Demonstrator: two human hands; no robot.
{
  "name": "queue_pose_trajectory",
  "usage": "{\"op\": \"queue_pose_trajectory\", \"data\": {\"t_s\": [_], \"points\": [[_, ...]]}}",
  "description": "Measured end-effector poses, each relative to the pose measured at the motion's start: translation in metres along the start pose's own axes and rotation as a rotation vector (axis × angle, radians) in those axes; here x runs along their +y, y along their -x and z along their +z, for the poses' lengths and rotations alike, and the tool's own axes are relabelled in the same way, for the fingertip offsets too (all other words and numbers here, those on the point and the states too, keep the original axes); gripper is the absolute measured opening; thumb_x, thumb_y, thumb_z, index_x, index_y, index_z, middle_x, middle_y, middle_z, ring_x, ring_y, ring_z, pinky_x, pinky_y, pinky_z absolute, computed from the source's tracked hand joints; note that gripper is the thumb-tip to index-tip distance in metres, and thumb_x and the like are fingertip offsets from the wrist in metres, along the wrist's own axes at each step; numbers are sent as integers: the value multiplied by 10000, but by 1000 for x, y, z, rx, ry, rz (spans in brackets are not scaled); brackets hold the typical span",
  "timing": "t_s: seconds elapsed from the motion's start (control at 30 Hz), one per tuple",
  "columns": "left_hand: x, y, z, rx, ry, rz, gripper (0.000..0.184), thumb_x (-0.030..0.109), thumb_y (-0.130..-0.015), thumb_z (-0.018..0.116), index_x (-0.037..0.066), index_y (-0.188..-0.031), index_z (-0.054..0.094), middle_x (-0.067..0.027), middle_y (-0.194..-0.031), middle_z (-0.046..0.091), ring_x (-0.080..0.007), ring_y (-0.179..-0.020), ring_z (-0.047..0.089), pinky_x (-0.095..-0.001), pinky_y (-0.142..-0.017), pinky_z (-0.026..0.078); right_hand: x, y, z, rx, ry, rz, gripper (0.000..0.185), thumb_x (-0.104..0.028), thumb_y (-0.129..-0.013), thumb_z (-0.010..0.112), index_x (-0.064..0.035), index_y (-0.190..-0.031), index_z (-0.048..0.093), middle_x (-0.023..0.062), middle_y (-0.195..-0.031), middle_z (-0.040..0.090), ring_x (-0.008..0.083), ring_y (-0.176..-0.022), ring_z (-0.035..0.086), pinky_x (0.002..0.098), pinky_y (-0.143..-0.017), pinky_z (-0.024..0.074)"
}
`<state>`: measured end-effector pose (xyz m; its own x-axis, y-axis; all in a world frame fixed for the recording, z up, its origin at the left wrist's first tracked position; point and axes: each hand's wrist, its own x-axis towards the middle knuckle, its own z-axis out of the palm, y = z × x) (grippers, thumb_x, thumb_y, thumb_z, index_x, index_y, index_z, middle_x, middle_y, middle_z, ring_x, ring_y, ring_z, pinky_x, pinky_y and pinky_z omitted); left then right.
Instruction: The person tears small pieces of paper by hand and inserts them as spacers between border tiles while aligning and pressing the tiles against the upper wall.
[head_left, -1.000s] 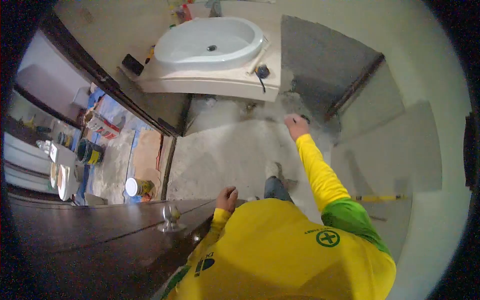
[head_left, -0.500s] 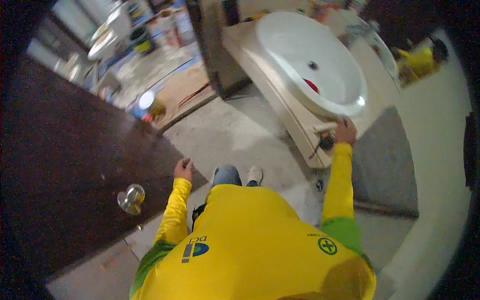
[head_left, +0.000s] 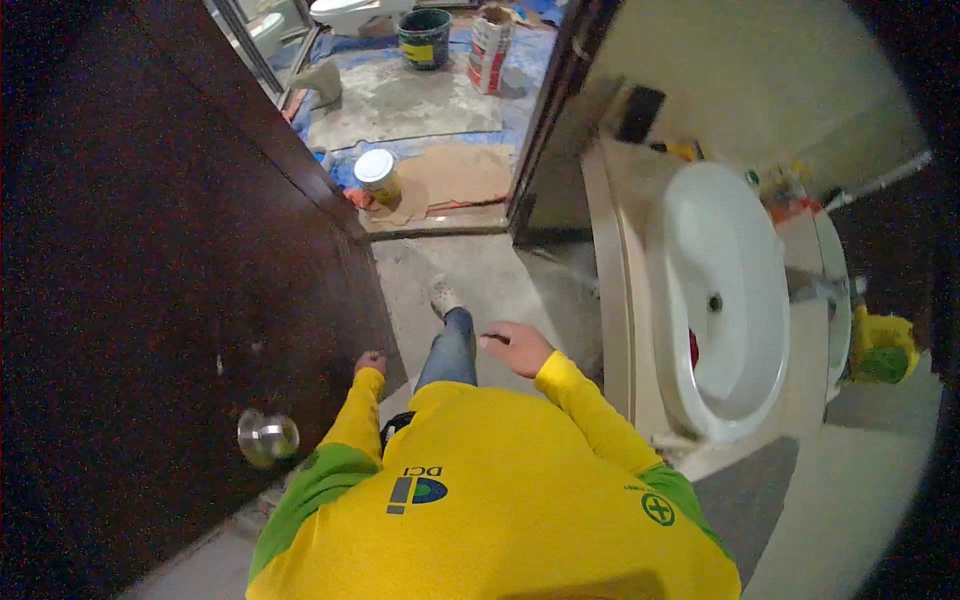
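Nearest: wears a yellow shirt with green upper sleeves and printed emblems. Holds the left hand low beside the dark door, ahead of the round metal knob and apart from it. Curls the left grip; cannot tell whether empty or holding something.

Extends the right hand in front of the body, above the floor, between the denim-clad leg and the pale surface. Narrows the right grip, with thumb and fingers close together; shows a small dark patch there, but cannot tell whether an item or shadow.

Next, at right: see a white oval basin, set in the surface, well apart from the right hand. Note a red item at the basin's near-side wall, and a black rectangular item near the surface's far end.

Ahead: find a light shoe on the grey floor, short of the doorway sill.

Farther, past the sill: find a white-lidded tub upright beside brown sheeting.

Farthest: find a dark bucket with a yellow label, left of an upright red-and-white bag, with blue sheeting around.
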<state>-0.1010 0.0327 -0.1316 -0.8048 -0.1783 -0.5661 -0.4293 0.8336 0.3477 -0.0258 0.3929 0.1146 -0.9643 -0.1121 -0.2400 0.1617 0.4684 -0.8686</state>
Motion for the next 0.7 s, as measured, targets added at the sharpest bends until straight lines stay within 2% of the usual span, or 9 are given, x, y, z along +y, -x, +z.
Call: {"op": "queue_pose_trajectory", "data": {"t_s": [0.13,0.27,0.43,0.47,0.53,0.57,0.6,0.67,0.7], "points": [[5,-32,12,-165,185,-198,248,265,-822,592,75,-962,667,-128,-1018,664,-267,-952,641,-391,-781,498,17,-101,-25,-167,-12,143,330,-336,-875,613,-59,-1044,672,136,-983,681,254,-894,643,334,-825,488],[76,-22,-29,-177,825,-577,251,260,-862,514,52,-878,654,-137,-927,665,-232,-851,664,-393,-646,521,91,-198,-81,-246,239,228,402,-432,-847,603,-88,-1038,683,156,-997,681,302,-916,648,373,-836,497],[129,-120,-71,-184,742,-559,264,225,-871,452,38,-756,597,-140,-736,623,-202,-633,637,-397,-448,470,108,-367,-143,-376,562,300,455,-477,-829,564,-98,-1052,681,177,-1048,664,344,-986,628,431,-880,482],[138,-135,-82,-184,738,-558,264,225,-871,452,38,-756,597,-140,-736,623,-202,-633,637,-397,-448,470,113,-400,-151,-357,581,325,451,-483,-830,565,-107,-1044,690,179,-1028,669,332,-982,633,426,-876,483],[160,-167,-112,-355,190,-96,260,232,-847,479,24,-754,604,-136,-680,606,-220,-607,630,-394,-490,485,103,-455,-160,-229,591,419,476,-504,-823,548,-110,-1048,691,198,-1037,662,349,-1006,624,435,-893,475],[177,-179,-122,-355,176,-91,260,232,-847,479,24,-754,604,-136,-680,606,-220,-607,630,-394,-490,485,103,-481,-171,-157,727,293,517,-526,-820,523,-115,-1090,679,203,-1067,654,359,-1018,616,427,-901,472],[197,-187,-130,-320,191,-169,245,231,-844,496,36,-770,624,-140,-729,629,-240,-653,645,-407,-557,502,99,-512,-188,-287,657,344,563,-541,-821,500,-98,-1132,657,190,-1104,647,364,-1029,611,429,-914,468],[232,-210,-144,-245,222,-319,219,228,-837,528,60,-804,665,-148,-827,675,-282,-745,675,-434,-692,537,107,-565,-207,-239,525,519,588,-533,-823,496,-69,-1155,635,178,-1159,630,355,-1086,589,431,-944,453],[215,-247,-126,-257,131,-213,207,230,-833,536,77,-811,675,-146,-852,679,-285,-774,676,-433,-711,537,103,-587,-219,-228,515,520,588,-533,-823,496,-69,-1155,635,178,-1159,630,355,-1086,589,431,-944,453]]}}
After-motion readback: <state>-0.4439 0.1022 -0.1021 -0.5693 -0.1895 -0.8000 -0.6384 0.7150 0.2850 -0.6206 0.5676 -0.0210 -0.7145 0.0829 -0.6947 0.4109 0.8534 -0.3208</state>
